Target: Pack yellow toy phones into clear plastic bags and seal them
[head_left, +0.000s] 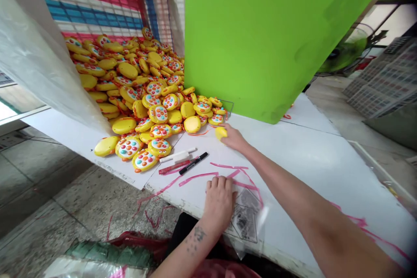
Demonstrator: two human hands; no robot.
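"By the foot of the green board, just right of the heaped toys, your right hand has its fingers wrapped around one yellow toy."

"How will it handle?"

"Light and stiff, judging by the shell; likely hard plastic. It shouldn't crush, but that smooth curve could slip from a loose pinch. Take it by the rounded rim, your thumb opposite your fingers. An orange cord lies just left of it; whether it's tied to your toy can't be told, so mind a snag."

"And the left hand?"

"Your left hand lies palm down near the front edge, fingers together and slightly bent, beside the pink strips and the clear bag. You can't tell from this view whether it pins anything underneath."

"Where is there room?"

"Your widest room runs rightward along the white table. The board stands like a wall beyond your right hand, and the heap crowds your left. A black marker lies between the heap and your left hand. Close to that wrist, the table's edge drops away, so keep the toy well inside it."
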